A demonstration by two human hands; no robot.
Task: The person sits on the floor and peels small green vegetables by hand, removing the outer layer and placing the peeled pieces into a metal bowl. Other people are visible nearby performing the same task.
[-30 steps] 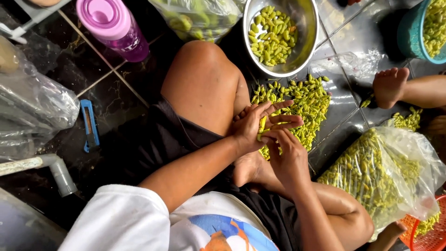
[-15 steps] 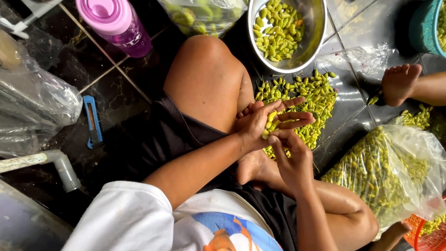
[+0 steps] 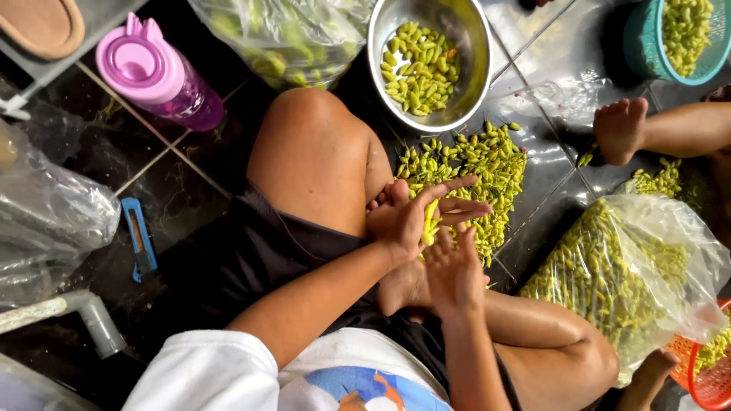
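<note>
I sit cross-legged on a dark tiled floor. A pile of small yellow-green chili peppers [image 3: 480,171] lies in front of my knee. My left hand [image 3: 407,217] holds several peppers in its palm, fingers partly spread above the pile. My right hand [image 3: 453,270] sits just below it, fingertips touching the peppers in the left palm. A steel bowl [image 3: 472,68] with picked peppers stands beyond the pile.
A clear bag of peppers [image 3: 624,274] lies at right, another bag [image 3: 289,34] at top. A pink bottle [image 3: 156,76], a blue cutter [image 3: 139,237], a teal basket [image 3: 685,38] and an orange basket [image 3: 704,373] are about. Another person's foot [image 3: 620,129] rests at right.
Both hands stay together over the pile, the fingers shifting slightly as they work the peppers. The view has drifted a little.
</note>
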